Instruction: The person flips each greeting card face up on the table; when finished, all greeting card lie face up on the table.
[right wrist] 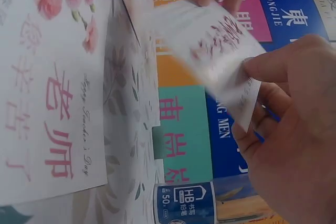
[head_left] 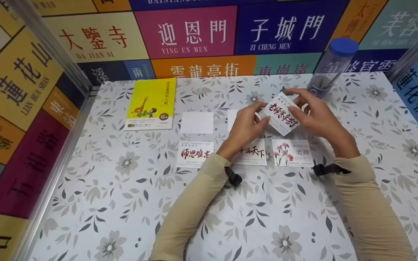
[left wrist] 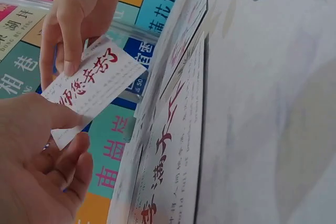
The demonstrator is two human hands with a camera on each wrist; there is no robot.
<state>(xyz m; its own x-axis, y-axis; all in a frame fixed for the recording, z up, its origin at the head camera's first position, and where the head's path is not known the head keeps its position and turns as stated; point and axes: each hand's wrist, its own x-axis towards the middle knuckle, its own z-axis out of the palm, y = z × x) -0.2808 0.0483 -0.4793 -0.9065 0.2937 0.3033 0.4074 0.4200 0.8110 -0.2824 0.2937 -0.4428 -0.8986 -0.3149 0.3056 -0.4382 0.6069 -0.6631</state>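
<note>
A white card (head_left: 284,115) with red brush lettering is held tilted above the table's far side. My right hand (head_left: 316,110) pinches its right side, thumb on the printed face and fingers behind. At the opposite side my left hand (head_left: 247,121) grips the same card (left wrist: 94,87), its thumb lying over a corner. Below the hands, a row of cards lies on the table: a red-lettered card (head_left: 194,154) at left, another red-lettered card (head_left: 252,156) partly covered by the left forearm, and a card with pink carnations (head_left: 291,153) at right.
Behind the row lie a blank white card (head_left: 197,122) and a second white card (head_left: 232,117), partly hidden by the left hand. A yellow book (head_left: 151,103) lies at the back left. A clear pencil tube with a blue cap (head_left: 343,46) stands beyond the right hand.
</note>
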